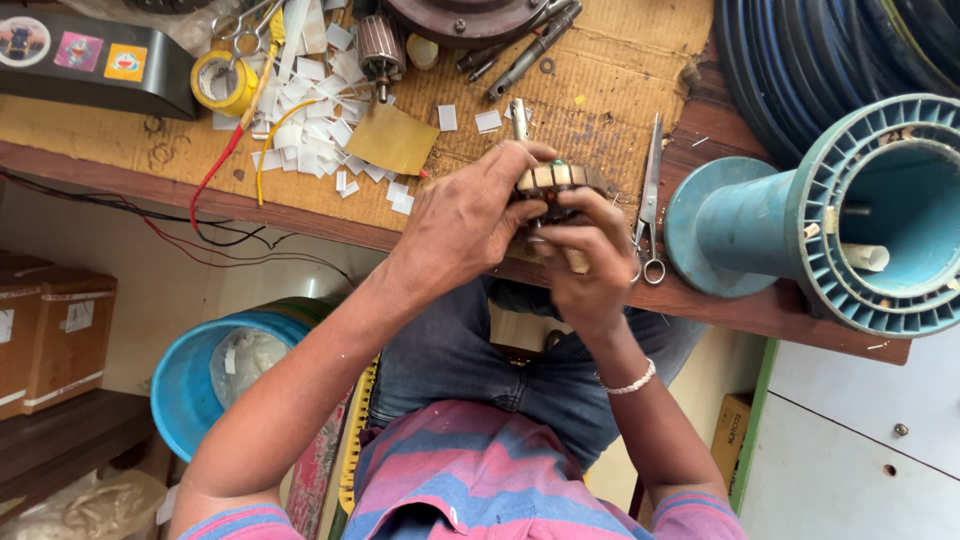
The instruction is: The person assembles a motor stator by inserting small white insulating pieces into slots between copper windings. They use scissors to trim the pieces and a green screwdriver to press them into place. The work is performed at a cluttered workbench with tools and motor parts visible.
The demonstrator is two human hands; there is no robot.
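Both hands clamp the small motor armature (556,182): left hand (462,222) wraps its side, right hand (582,262) cups beneath; likely dense, rigid, so grip the laminated core.

The person wears a short-sleeved shirt (480,480) with broad horizontal stripes in pink and blue, the bands running across the chest and both sleeve ends. Below it are blue denim jeans (470,355), faded and creased over the thighs. Both forearms are bare from the sleeve hems down. On the right wrist sits 1 thin bracelet (630,381) of small pale, silvery beads. No rings or watch show on the left hand (460,220) or right hand (585,255).
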